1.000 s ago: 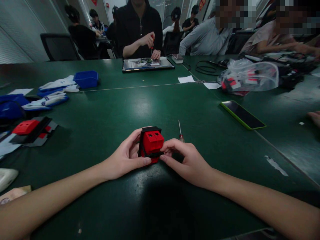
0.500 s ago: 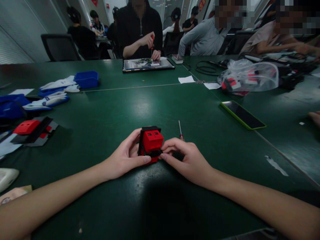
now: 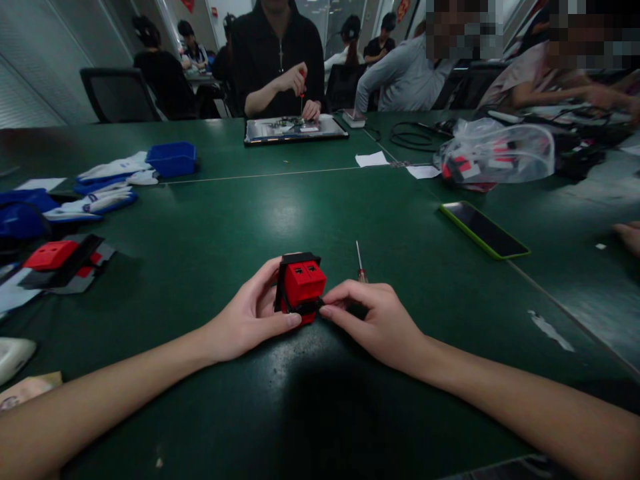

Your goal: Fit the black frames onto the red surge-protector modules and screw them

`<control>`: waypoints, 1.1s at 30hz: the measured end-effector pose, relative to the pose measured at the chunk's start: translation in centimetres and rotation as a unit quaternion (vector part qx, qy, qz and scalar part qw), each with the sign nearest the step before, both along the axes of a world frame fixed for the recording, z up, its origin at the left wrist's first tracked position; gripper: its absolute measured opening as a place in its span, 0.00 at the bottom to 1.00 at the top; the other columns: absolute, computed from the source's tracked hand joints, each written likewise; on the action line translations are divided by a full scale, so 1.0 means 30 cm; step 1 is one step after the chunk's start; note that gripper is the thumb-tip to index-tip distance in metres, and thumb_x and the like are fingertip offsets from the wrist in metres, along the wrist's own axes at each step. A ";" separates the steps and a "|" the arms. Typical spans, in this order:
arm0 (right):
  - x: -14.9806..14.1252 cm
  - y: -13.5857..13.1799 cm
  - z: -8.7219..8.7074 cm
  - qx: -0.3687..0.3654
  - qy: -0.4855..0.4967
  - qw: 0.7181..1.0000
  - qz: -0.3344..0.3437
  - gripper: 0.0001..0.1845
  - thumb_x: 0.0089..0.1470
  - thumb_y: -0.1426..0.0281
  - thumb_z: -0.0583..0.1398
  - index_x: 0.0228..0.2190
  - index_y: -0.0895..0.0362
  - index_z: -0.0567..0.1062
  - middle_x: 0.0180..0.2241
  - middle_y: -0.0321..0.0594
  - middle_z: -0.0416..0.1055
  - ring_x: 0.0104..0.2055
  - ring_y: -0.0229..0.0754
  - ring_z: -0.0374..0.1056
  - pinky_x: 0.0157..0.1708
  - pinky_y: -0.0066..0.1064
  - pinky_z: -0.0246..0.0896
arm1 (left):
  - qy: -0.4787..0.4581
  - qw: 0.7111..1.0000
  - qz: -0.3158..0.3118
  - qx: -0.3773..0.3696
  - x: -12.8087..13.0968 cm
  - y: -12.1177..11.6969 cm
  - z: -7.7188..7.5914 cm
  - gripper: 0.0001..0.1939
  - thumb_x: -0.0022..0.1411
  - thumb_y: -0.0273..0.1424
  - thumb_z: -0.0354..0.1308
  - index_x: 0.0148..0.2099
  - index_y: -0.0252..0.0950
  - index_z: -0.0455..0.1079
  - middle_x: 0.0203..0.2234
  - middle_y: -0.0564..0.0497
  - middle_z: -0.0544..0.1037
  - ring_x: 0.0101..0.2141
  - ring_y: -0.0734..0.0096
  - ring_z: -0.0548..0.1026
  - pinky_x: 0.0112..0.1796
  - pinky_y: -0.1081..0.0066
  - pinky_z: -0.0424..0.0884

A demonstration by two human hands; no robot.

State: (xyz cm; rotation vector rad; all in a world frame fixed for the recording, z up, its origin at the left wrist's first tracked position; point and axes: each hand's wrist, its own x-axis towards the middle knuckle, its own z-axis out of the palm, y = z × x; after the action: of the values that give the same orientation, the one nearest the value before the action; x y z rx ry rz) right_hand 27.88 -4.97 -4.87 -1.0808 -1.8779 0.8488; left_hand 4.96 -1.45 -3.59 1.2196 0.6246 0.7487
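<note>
At the far left, a second red-and-black piece (image 3: 53, 255) is lying on the tabletop (image 3: 215, 413), with blue-and-white gloves (image 3: 100, 203) resting beyond it and a blue tray (image 3: 171, 159) sitting against them. The left hand (image 3: 240, 317) is holding the red-and-black device (image 3: 305, 283) from its left side, fingers curling behind the black frame and thumb pressing low on the front. Across from it, a person (image 3: 277, 67) is working over a flat panel (image 3: 295, 129). The device is standing at the middle, between the two hands, two small openings showing on top. A screwdriver (image 3: 360, 263) is lying just behind the right hand (image 3: 380, 320), whose thumb and forefinger are pinching the end of the black strip (image 3: 305, 309) along the device's front. Farther right, a green-edged phone (image 3: 484, 230) is lying face up, and a clear plastic bag (image 3: 525, 153) is resting beyond it.
</note>
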 end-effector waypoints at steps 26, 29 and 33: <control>-0.013 -0.005 -0.011 0.065 -0.017 0.998 0.020 0.04 0.63 0.71 0.62 0.40 0.56 0.77 0.34 0.39 0.79 0.33 0.38 0.75 0.36 0.28 0.72 | 0.073 0.995 0.016 0.072 0.003 -0.005 -0.036 0.36 0.60 0.30 0.69 0.66 0.39 0.59 0.59 0.41 0.73 0.58 0.50 0.73 0.56 0.60 0.73; -0.014 -0.005 -0.009 0.091 -0.030 0.995 0.035 0.05 0.64 0.70 0.60 0.41 0.56 0.77 0.36 0.40 0.79 0.35 0.39 0.75 0.37 0.30 0.72 | 0.091 0.990 0.030 0.099 0.006 -0.004 -0.037 0.33 0.59 0.31 0.70 0.63 0.38 0.62 0.56 0.42 0.76 0.57 0.51 0.74 0.59 0.58 0.69; -0.013 -0.005 -0.007 0.116 -0.035 0.992 0.046 0.06 0.66 0.70 0.59 0.43 0.56 0.76 0.37 0.41 0.79 0.35 0.40 0.75 0.37 0.31 0.71 | 0.101 0.987 0.029 0.119 0.002 0.000 -0.042 0.32 0.59 0.32 0.70 0.62 0.38 0.64 0.55 0.44 0.77 0.56 0.51 0.75 0.59 0.59 0.69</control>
State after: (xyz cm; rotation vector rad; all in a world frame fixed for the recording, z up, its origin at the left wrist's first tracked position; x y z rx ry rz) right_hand 27.50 -5.11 -5.07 -0.8962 -2.0400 0.6302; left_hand 5.01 -1.45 -4.85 1.5156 0.7543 0.7695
